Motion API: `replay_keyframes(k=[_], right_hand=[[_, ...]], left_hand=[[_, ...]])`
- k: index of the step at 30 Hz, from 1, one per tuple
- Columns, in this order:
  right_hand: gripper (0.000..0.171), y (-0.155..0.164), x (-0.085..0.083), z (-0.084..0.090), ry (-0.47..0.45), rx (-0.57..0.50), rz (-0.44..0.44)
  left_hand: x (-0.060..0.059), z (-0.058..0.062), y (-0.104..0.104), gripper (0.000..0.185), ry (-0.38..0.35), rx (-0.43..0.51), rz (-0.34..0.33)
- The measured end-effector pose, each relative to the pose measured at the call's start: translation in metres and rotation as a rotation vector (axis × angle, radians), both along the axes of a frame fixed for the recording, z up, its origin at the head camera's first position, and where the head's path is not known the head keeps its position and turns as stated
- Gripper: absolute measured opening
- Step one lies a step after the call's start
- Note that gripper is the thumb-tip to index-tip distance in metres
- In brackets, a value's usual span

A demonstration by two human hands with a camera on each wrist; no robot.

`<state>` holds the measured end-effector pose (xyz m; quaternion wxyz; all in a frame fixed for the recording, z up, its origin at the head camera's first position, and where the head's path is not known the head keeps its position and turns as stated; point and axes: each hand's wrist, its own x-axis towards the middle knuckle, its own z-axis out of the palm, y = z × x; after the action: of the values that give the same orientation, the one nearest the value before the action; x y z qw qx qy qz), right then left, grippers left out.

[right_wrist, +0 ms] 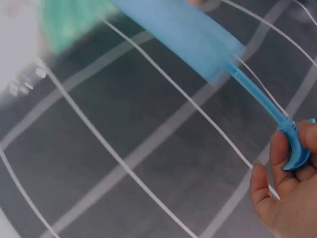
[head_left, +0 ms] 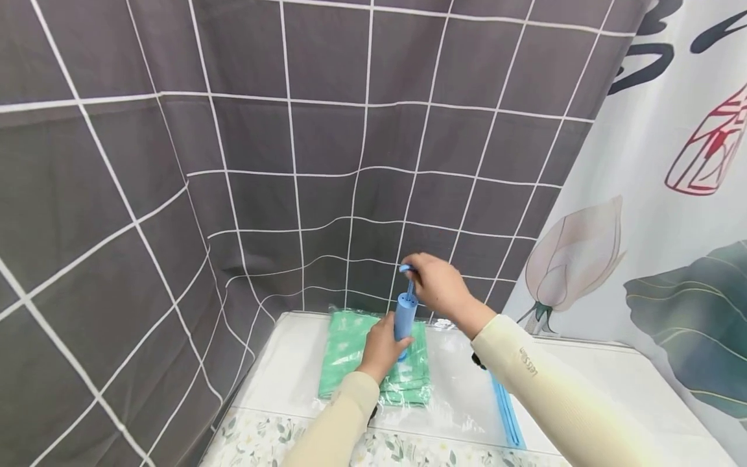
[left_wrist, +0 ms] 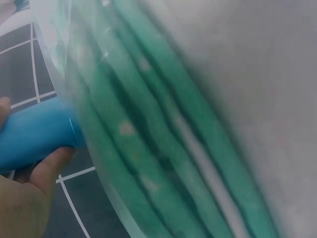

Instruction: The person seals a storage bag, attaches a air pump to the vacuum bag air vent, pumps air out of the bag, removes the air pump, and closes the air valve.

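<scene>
A light-blue hand pump (head_left: 405, 316) stands nearly upright on a clear plastic bag (head_left: 461, 395) that has folded green cloth (head_left: 345, 350) inside. My left hand (head_left: 382, 347) grips the pump's barrel low down, its thumb and fingers wrapped around it; the left wrist view shows the barrel (left_wrist: 37, 131) beside the bagged cloth. Above, my right hand (head_left: 440, 285) holds the curved handle (right_wrist: 297, 153) with its fingers hooked round it. A stretch of the thin rod (right_wrist: 257, 94) shows between handle and barrel. The pump's foot is partly hidden by my left hand.
A long blue strip (head_left: 509, 415) lies on the white table (head_left: 583, 389) to the right, partly covered by my right sleeve. Dark grey checked curtain (head_left: 327, 194) hangs behind and to the left. A printed white curtain (head_left: 583, 246) hangs at the right.
</scene>
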<state>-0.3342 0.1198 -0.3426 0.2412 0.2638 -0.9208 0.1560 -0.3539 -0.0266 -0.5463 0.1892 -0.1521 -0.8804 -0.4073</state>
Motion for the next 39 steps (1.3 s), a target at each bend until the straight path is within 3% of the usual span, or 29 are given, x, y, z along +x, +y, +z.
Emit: replay_keyframes(k=[1, 3, 7, 12, 16, 24, 27, 30, 31, 34, 37, 39], right_hand=[[0.020, -0.001, 0.000, -0.008, 0.001, 0.024, 0.003], [0.019, -0.002, -0.001, -0.024, -0.002, 0.054, 0.011], [0.018, -0.005, 0.000, -0.044, -0.006, 0.045, -0.009], [0.019, -0.006, 0.000, -0.044, -0.017, 0.002, -0.015], [0.021, -0.002, 0.002, -0.024, -0.032, -0.036, -0.025], [0.025, 0.011, 0.012, 0.059, -0.017, -0.154, -0.104], [0.027, 0.013, 0.014, 0.071, 0.019, -0.187, -0.112], [0.027, 0.011, 0.011, 0.061, 0.061, -0.221, -0.096], [0.026, 0.010, 0.010, 0.054, 0.071, -0.223, -0.090], [0.024, 0.004, 0.006, 0.025, 0.075, -0.188, -0.060], [0.025, -0.001, 0.004, -0.009, 0.014, -0.115, -0.043], [0.027, -0.001, 0.004, -0.031, -0.037, -0.083, -0.051]], left_hand=[[0.006, 0.014, 0.001, 0.056, -0.050, 0.002, 0.004], [0.005, 0.020, 0.002, 0.058, -0.088, -0.025, 0.013], [0.005, 0.024, 0.002, 0.064, -0.144, -0.049, 0.010], [0.008, 0.025, 0.002, 0.069, -0.160, -0.035, -0.002], [0.012, 0.022, 0.002, 0.061, -0.122, -0.050, 0.022], [0.017, 0.011, 0.005, 0.057, -0.054, -0.074, 0.029], [0.015, 0.013, 0.004, 0.059, -0.030, -0.066, 0.034], [0.013, 0.017, 0.001, 0.059, 0.009, -0.060, 0.038], [0.008, 0.011, 0.000, 0.060, 0.043, -0.067, 0.033], [0.007, 0.013, -0.001, 0.059, 0.046, -0.065, 0.022], [0.006, 0.014, 0.001, 0.058, -0.015, -0.048, 0.017], [0.012, 0.020, 0.004, 0.057, -0.085, -0.038, 0.011]])
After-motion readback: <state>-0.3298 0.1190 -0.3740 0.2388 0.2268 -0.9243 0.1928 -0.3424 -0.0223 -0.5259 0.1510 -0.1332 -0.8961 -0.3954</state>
